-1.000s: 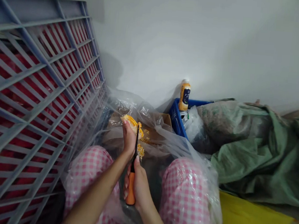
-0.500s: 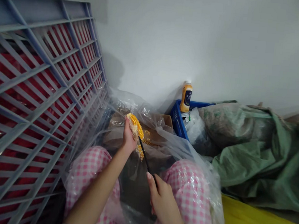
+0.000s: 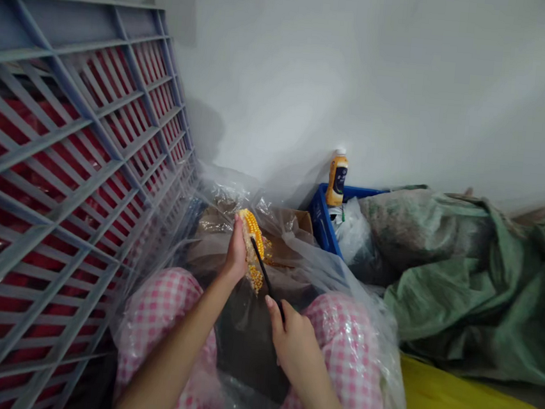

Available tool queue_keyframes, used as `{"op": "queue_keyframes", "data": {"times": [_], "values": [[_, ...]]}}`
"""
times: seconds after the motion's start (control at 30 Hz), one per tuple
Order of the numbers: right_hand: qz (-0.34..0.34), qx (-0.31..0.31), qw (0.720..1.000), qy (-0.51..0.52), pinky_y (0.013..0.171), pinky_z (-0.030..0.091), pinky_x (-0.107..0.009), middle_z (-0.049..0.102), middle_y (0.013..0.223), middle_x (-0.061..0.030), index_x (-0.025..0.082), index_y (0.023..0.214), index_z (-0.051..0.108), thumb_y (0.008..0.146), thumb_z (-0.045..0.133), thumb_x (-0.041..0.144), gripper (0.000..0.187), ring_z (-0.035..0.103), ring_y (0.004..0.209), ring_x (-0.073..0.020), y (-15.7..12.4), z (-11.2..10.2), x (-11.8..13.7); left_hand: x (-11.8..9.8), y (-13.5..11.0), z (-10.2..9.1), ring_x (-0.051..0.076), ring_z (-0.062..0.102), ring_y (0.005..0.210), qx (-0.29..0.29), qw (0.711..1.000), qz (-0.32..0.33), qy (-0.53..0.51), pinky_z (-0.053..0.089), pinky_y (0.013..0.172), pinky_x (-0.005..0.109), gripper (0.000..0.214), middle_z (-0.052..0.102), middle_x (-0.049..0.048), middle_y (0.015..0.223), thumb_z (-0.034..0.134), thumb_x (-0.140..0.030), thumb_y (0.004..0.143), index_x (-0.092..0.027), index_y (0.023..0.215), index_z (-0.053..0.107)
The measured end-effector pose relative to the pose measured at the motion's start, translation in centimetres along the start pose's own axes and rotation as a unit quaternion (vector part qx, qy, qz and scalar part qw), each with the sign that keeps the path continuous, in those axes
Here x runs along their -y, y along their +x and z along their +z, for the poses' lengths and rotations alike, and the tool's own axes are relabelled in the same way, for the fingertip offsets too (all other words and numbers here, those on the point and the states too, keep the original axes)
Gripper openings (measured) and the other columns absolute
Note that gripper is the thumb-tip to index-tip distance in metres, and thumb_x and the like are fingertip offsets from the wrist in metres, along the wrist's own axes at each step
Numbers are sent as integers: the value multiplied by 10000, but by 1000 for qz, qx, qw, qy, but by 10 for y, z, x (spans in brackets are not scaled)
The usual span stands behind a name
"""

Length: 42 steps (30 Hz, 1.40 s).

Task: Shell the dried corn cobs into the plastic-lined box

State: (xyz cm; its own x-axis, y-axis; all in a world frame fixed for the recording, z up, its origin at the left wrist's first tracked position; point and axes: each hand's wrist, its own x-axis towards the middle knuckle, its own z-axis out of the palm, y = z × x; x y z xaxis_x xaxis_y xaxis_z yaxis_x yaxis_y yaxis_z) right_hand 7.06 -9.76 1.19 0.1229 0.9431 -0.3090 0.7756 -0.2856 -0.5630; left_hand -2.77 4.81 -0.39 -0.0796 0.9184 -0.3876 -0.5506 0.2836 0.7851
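My left hand (image 3: 235, 254) is closed around a corn cob (image 3: 252, 244) with yellow kernels, held upright over a clear plastic bag (image 3: 306, 259) between my knees. My right hand (image 3: 291, 340) grips a screwdriver (image 3: 265, 277); its handle is hidden in my palm and its dark shaft slants up to the left, the tip against the cob. Loose kernels (image 3: 274, 260) lie in the bag behind the cob. My legs are in pink checked trousers (image 3: 344, 359).
A grey-blue slatted crate (image 3: 64, 165) with red contents stands close on the left. A white wall is ahead. A blue crate (image 3: 322, 216) with a yellow bottle (image 3: 337, 178) sits at the wall. Green sacks (image 3: 467, 281) and a yellow sheet (image 3: 465, 403) lie at right.
My right hand swung from below the cob out to the right, so the screwdriver now slants instead of standing upright. The cob shifted slightly right in my left hand.
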Motion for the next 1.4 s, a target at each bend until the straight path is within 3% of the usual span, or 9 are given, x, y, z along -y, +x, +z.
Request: {"op": "queue_keyframes", "data": {"times": [0.27,0.47,0.6,0.77,0.97,1.1,1.2,1.33,1.4], "values": [[-6,-9,999,-30,533,383,-271,703,761,-139,155,887,601,985,291,420,419,700,712,-266,6,5,4,14,7,-6,212,665,654,-11,998,25,59,488,517,267,626,587,50,582,322,-769,780,-190,758,558],[64,68,988,121,336,350,-235,617,646,-75,168,832,543,967,271,457,419,537,350,-146,18,24,4,31,20,-15,172,626,546,-57,977,66,193,450,467,250,705,608,25,640,221,-772,794,-178,949,570],[98,110,951,271,286,347,-211,484,480,12,189,746,483,956,287,479,409,464,290,-124,24,36,8,32,23,-19,200,661,706,-110,936,124,311,478,563,273,627,655,73,781,190,-676,867,-190,963,574],[169,200,868,421,283,373,-221,409,423,59,211,725,414,965,205,497,428,386,260,-104,26,36,18,29,23,-21,243,648,903,-140,891,162,400,480,731,315,588,680,122,867,168,-598,907,-183,945,584],[97,87,972,196,322,370,-254,535,548,-48,190,743,511,944,301,484,414,476,324,-142,35,44,14,26,23,-23,284,638,961,-154,867,164,446,457,785,351,580,682,172,930,163,-563,917,-162,949,581],[75,48,990,112,329,346,-255,572,600,-88,175,725,528,930,363,481,404,463,317,-129,41,33,9,26,24,-24,285,638,980,-153,860,157,462,456,764,342,561,686,183,940,171,-540,925,-161,943,584],[107,148,957,225,311,370,-240,487,470,-11,190,679,481,941,325,510,441,451,285,-128,43,20,8,27,26,-26,290,645,966,-160,850,155,477,459,746,344,561,688,187,934,170,-537,926,-159,948,584],[165,279,843,430,289,379,-207,400,384,64,204,676,404,953,234,552,476,378,255,-89,44,11,9,31,26,-27,300,653,960,-157,840,156,495,463,740,351,563,690,198,946,168,-528,929,-148,988,579],[174,290,818,466,278,369,-196,394,372,72,205,682,394,955,215,556,480,361,247,-82,44,14,9,32,27,-27,305,655,958,-155,836,158,502,466,741,357,567,692,200,948,166,-534,927,-147,998,575]]}}
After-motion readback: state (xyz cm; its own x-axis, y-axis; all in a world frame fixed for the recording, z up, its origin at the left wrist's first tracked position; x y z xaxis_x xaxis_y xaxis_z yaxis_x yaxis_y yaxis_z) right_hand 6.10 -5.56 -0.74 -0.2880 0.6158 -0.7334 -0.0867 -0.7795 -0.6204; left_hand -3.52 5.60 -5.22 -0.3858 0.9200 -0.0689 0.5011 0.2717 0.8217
